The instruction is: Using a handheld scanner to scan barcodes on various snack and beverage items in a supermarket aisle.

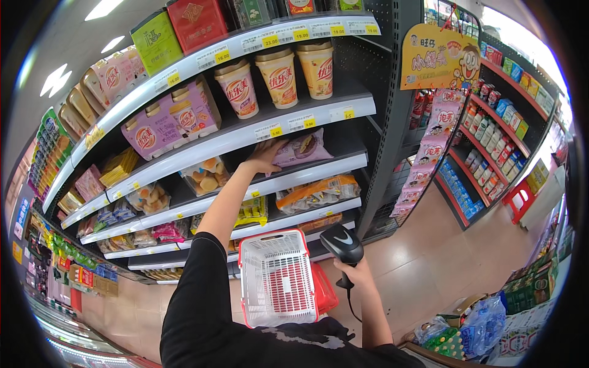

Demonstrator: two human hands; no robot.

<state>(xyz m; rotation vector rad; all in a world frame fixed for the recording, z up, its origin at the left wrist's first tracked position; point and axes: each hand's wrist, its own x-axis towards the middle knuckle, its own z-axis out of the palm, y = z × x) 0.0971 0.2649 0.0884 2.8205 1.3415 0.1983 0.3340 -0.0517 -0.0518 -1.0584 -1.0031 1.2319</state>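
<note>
My left hand (267,157) reaches into a middle shelf (340,162) and grips the left end of a purple plastic food package (303,149). Its fingers lie along the back of the package and the thumb is at the front; the package rests on the shelf. In my right hand (358,274) is a black handheld barcode scanner (343,244), held by its handle with the head up and a cable (352,306) hanging below. Between my arms, a white plastic shopping basket (279,286) with a red rim stands in front of the shelves, with nothing seen inside.
Paper drink cups (278,78) stand one shelf above my left hand. An orange snack bag (320,191) lies one shelf below. A red basket (324,287) sits beneath the white one. Pink snack packets (430,152) hang at right. Bagged goods (481,324) are piled at lower right.
</note>
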